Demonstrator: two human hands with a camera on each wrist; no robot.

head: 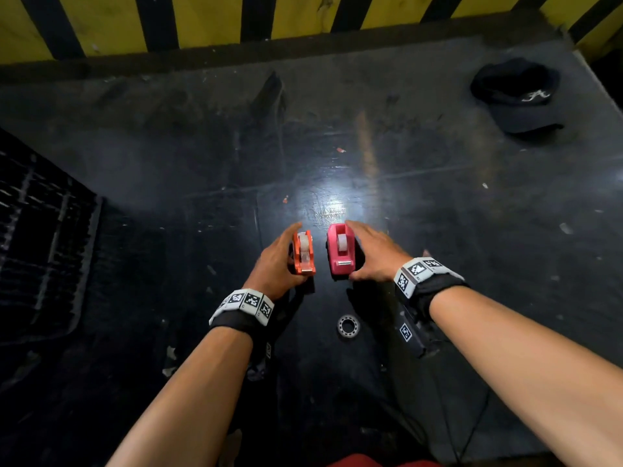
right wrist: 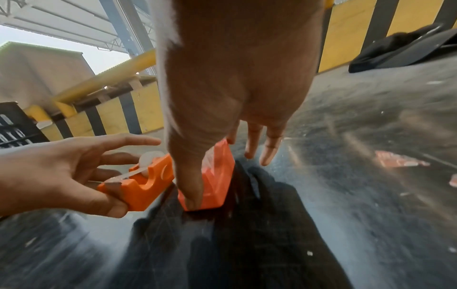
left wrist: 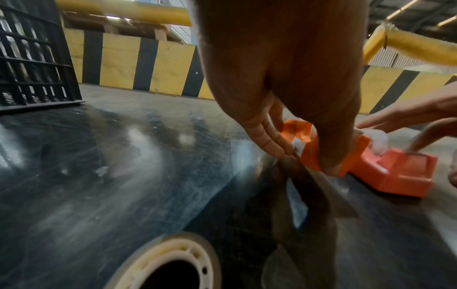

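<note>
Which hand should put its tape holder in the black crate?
Probably the left. The left hand grips the orange tape dispenser, and the black crate sits on its side; the right hand is farther away.

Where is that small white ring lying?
In the head view, the white ring lies on the dark table, low centre, just nearer the person than the orange dispenser and pink dispenser.
</note>
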